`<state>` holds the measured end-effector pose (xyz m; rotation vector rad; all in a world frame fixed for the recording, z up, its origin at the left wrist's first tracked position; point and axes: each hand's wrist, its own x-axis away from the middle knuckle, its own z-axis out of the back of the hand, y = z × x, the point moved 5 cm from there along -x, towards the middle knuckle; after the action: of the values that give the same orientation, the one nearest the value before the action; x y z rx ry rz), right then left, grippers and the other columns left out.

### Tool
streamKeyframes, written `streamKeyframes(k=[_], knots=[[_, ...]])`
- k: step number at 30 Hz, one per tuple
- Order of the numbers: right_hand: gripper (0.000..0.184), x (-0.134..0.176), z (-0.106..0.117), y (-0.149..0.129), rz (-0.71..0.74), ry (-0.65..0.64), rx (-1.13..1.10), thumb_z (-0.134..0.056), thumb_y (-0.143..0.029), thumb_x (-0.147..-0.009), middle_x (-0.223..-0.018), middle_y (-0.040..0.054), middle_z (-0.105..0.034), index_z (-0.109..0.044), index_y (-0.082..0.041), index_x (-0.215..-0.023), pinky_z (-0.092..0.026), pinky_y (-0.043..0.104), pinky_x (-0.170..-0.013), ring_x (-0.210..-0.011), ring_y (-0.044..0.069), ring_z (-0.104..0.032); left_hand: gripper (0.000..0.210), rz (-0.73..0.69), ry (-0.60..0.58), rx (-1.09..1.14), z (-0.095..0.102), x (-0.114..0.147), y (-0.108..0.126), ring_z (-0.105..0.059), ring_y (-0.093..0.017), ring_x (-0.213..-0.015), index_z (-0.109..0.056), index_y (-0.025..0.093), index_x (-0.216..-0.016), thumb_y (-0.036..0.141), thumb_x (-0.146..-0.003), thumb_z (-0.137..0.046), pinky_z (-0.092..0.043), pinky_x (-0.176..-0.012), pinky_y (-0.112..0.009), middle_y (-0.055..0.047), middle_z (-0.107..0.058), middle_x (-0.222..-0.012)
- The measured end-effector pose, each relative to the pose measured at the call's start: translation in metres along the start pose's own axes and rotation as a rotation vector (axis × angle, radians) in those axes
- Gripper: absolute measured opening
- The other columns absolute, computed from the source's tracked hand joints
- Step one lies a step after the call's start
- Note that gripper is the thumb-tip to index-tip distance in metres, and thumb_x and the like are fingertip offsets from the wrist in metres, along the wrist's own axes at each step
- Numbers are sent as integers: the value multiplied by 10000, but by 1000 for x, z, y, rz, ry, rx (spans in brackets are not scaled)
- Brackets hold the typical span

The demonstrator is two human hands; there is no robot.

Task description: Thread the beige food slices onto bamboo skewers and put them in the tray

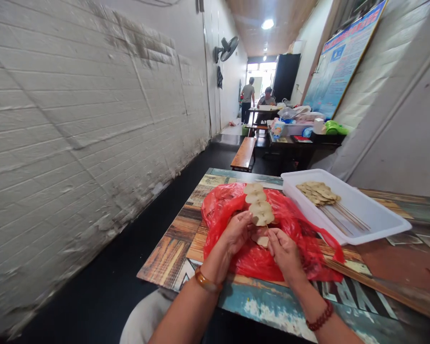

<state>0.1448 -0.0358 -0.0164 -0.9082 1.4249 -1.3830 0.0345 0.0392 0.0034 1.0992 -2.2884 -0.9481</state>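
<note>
My right hand [280,242] pinches the lower end of a thin skewer that carries several pale, round, flat slices [261,213] in a row. At the lowest slice, my left hand [238,231] has its fingers closed on the edge. Under both hands a red plastic bag [222,200] lies spread on the table, and another pale slice [261,240] shows in its opening between the hands. To the right, a white plastic tray [383,223] holds a pile of skewered slices [317,192] with their bare sticks [347,216] pointing toward me.
Loose bamboo skewers [376,283] lie on the patterned wooden table [172,253] at right. Beyond stand a wooden bench [244,153] and a second table loaded with bags and containers [301,119]. Two people [248,98] are far back. A brick-patterned wall [93,119] runs along the left.
</note>
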Motion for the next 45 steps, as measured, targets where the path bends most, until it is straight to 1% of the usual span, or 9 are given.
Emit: streamKeyframes(k=[3, 7, 13, 16, 20, 23, 34, 40, 45], knots=[[413, -8, -13, 1, 25, -5, -19, -455, -596, -861, -471, -79, -377, -555, -197, -825, -282, 226, -417, -420, 99, -347, 403, -10, 9, -33, 1, -1, 0, -613, -141, -689, -675, 102, -908, 329, -607, -816, -485, -675, -263, -92, -681, -863], [411, -11, -24, 0, 41, -10, 0, -456, -605, -854, -468, -65, -400, -557, -212, -795, -313, 231, -417, -422, 111, -379, 409, -41, 46, -4, 5, -1, 2, -622, -144, -672, -674, 108, -884, 356, -595, -820, -476, -664, -261, -86, -687, -806], [390, -5, -28, 5, 21, -62, -17, -441, -561, -888, -476, -88, -374, -559, -191, -857, -277, 212, -386, -386, 87, -323, 427, -82, 59, -11, 9, -4, 0, -610, -138, -619, -681, 103, -862, 371, -565, -831, -461, -617, -247, -81, -685, -759], [394, -3, -26, 1, 114, -61, 159, -435, -537, -899, -505, -53, -447, -588, -188, -800, -356, 227, -445, -444, 111, -427, 441, -173, 134, -83, 13, -5, 4, -615, -149, -649, -698, 94, -867, 361, -545, -838, -469, -651, -255, -85, -691, -768], [400, 2, -22, -9, 300, -14, 437, -412, -487, -919, -657, 35, -611, -606, -205, -712, -444, 282, -645, -678, 181, -583, 449, -248, 199, -133, 14, -4, 11, -621, -165, -672, -708, 106, -882, 373, -542, -830, -479, -677, -273, -86, -694, -785], [404, 3, -23, -9, 346, 3, 516, -359, -470, -939, -723, 55, -653, -603, -214, -745, -447, 301, -672, -710, 195, -597, 431, -249, 179, -120, 12, -2, 11, -612, -157, -644, -699, 114, -890, 396, -582, -804, -476, -654, -270, -85, -688, -775], [372, 4, -24, -3, 416, 27, 680, -295, -403, -965, -688, 57, -615, -523, -240, -720, -415, 325, -642, -676, 207, -578, 360, -249, 162, -90, 8, 0, 1, -601, -138, -629, -669, 131, -888, 332, -615, -790, -458, -597, -237, -49, -664, -751], [322, 3, -24, -2, 420, 15, 657, -317, -359, -962, -737, 61, -631, -533, -231, -760, -426, 327, -664, -703, 208, -591, 383, -241, 144, -56, 9, -1, -2, -579, -119, -591, -661, 127, -892, 331, -600, -802, -463, -599, -242, -47, -668, -766], [334, 5, -25, -2, 408, -4, 670, -314, -365, -962, -749, 65, -653, -549, -243, -759, -439, 340, -679, -728, 220, -607, 350, -271, 146, 0, 11, 1, 7, -600, -133, -656, -677, 125, -883, 368, -651, -772, -467, -656, -250, -58, -673, -776]])
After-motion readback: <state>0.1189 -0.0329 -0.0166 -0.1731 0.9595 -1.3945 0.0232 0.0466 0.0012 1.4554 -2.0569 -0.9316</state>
